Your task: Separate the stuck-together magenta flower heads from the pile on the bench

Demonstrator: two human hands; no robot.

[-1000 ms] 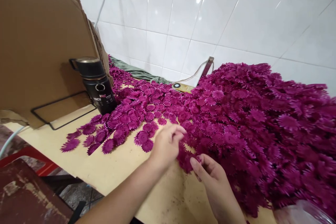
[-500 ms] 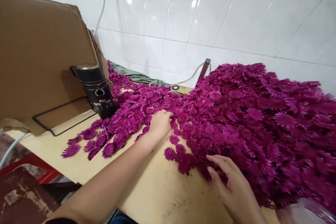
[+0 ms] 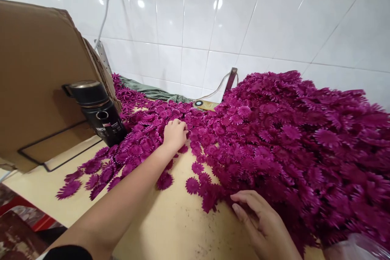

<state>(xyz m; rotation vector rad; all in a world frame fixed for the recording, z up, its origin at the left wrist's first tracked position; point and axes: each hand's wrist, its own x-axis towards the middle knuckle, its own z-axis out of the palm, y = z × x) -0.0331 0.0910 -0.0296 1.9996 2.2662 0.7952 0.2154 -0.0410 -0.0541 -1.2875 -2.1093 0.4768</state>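
Observation:
Many magenta fabric flower pieces form a large heap on the right, and a thinner layer of them spreads to the left. My left hand is among the pieces at the middle, its fingers curled together; what they hold, if anything, is hidden. My right hand rests by the lower edge of the heap, thumb and fingers apart, with nothing visible between them. Several loose pieces lie between the two hands on the pale tabletop.
At the left, a black bottle stands before a cardboard sheet and a black wire frame. Behind are a green cloth, a yellow object and a metal bracket. Clear plastic is at lower right.
The view has shifted, and things appear further left. My left hand has moved slightly left over the pieces, and a loose piece now shows beside my left forearm. My right hand keeps its shape.

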